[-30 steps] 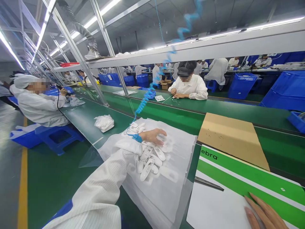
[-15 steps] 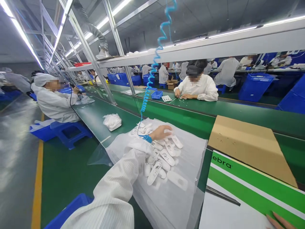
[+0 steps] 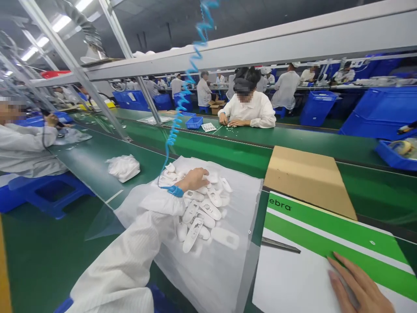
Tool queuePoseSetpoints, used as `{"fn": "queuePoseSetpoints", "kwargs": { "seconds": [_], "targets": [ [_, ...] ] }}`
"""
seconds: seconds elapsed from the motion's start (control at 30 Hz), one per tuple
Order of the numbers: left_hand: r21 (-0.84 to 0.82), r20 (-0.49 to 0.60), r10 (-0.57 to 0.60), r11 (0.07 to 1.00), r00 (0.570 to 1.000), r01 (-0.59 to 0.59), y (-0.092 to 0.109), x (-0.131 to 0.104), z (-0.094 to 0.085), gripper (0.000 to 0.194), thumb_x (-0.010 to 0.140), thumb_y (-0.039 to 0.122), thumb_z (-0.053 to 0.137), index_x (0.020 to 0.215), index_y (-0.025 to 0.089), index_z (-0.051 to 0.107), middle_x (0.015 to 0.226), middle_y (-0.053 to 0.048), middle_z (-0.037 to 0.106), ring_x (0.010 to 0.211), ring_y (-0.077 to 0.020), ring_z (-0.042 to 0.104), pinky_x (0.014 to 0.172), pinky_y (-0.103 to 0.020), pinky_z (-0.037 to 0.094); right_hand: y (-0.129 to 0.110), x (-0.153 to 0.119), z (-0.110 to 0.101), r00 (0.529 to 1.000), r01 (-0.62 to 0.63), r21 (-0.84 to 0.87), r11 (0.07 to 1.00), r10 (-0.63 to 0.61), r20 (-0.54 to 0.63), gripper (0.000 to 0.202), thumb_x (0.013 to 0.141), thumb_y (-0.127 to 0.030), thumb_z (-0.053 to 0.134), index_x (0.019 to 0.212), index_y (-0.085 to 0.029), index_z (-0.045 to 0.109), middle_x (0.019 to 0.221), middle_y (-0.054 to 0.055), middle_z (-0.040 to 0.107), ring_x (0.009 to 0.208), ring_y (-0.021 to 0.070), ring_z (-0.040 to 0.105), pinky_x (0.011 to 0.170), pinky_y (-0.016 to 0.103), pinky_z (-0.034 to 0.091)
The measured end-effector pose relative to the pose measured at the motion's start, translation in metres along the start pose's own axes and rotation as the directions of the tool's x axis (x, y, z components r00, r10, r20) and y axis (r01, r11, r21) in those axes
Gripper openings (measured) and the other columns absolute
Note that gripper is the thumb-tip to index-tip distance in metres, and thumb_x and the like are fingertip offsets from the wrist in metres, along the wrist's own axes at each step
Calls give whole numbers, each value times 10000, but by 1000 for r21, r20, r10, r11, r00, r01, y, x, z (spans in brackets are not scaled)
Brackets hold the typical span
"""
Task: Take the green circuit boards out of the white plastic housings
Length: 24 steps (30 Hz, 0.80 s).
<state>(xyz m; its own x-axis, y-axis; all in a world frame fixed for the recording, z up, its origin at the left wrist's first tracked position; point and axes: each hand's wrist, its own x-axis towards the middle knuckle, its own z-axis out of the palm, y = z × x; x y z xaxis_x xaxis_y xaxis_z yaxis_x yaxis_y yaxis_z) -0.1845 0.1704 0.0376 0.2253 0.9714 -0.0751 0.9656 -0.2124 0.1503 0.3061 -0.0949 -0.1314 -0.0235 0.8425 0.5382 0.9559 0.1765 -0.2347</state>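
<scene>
One left hand (image 3: 194, 179), grip unclear, touches over ten white plastic shells (image 3: 193, 235); one right hand (image 3: 365, 284), fingers apart, rests on one green-and-white board (image 3: 293, 278).

The person wears a white sleeve (image 3: 122, 256) on the left arm, loose and roomy, its cloth marked with fine ribbed lines and creased into soft folds along the forearm and near the elbow. It narrows to a gathered white cuff (image 3: 163, 202), puckered just behind the wrist. Beside the cuff, a bright blue strap (image 3: 176, 190) goes round the wrist, and a thin blue lead runs from it into a light blue coiled cord (image 3: 174, 132) with tight, springy loops. The left hand (image 3: 194, 178) is bare, as is the right hand (image 3: 361, 282), cut off at the wrist by the view's edge.
</scene>
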Motion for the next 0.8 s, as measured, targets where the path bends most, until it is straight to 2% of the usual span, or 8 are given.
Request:
{"fn": "queuePoseSetpoints", "kwargs": {
  "seconds": [0.1,0.17,0.3,0.4,0.5,0.6,0.7,0.8],
  "targets": [
    [-38,-54,143,989,988,-145,41,-2,5,354,896,307,614,1222,172,607,1330,-114,583,1266,-302,515,1088,-434,396,-15,9,-10,998,-38,0,999,38,41,423,954,-461,457,1246,-207,626,1354,91,586,1209,320,568,987,492,492],
    [-76,-70,247,965,967,-252,73,-6,12,334,912,307,578,1217,174,605,1326,-113,585,1259,-293,517,1090,-424,389,-22,13,-14,998,-56,5,998,56,39,395,961,-440,464,1251,-222,619,1354,88,585,1227,311,556,1001,497,486],
    [-155,-47,467,870,883,-468,146,-24,38,279,904,307,590,1158,202,634,1256,-80,630,1207,-260,548,1067,-377,406,-27,18,-17,996,-87,7,996,86,34,376,972,-428,457,1254,-235,615,1347,90,591,1241,306,543,998,505,483],
    [-199,-34,566,804,824,-560,202,-38,62,221,877,277,621,1082,210,668,1170,-68,660,1130,-248,588,1006,-351,444,-30,19,-19,994,-104,13,995,103,38,366,979,-417,454,1251,-229,611,1352,86,586,1256,293,529,1002,494,475],
    [-231,-72,566,792,822,-565,253,-40,87,160,876,245,609,1012,197,681,1091,-76,661,1050,-236,607,943,-340,468,-33,21,-21,992,-115,13,993,114,44,357,986,-408,445,1247,-230,609,1352,82,586,1259,285,524,981,478,479],
    [-256,-155,469,831,870,-493,294,-33,114,149,910,233,549,986,169,660,1033,-100,638,1022,-242,588,903,-360,470,-34,21,-21,991,-123,7,992,122,48,354,990,-397,437,1246,-228,613,1358,76,582,1267,283,514,976,476,474],
    [-269,-244,343,875,907,-403,318,-26,138,186,954,224,458,1010,151,619,1077,-129,594,1046,-269,539,897,-414,447,-32,19,-23,989,-139,36,990,137,54,357,990,-383,437,1233,-207,630,1368,82,576,1282,281,503,1010,482,459],
    [-277,-302,287,886,909,-372,324,-24,154,194,980,258,425,1000,173,598,1099,-115,569,1054,-272,506,907,-431,418,-25,28,-37,978,-172,125,977,153,145,372,972,-423,486,1230,-212,650,1351,83,595,1265,286,527,1046,502,455]
  ]
}}
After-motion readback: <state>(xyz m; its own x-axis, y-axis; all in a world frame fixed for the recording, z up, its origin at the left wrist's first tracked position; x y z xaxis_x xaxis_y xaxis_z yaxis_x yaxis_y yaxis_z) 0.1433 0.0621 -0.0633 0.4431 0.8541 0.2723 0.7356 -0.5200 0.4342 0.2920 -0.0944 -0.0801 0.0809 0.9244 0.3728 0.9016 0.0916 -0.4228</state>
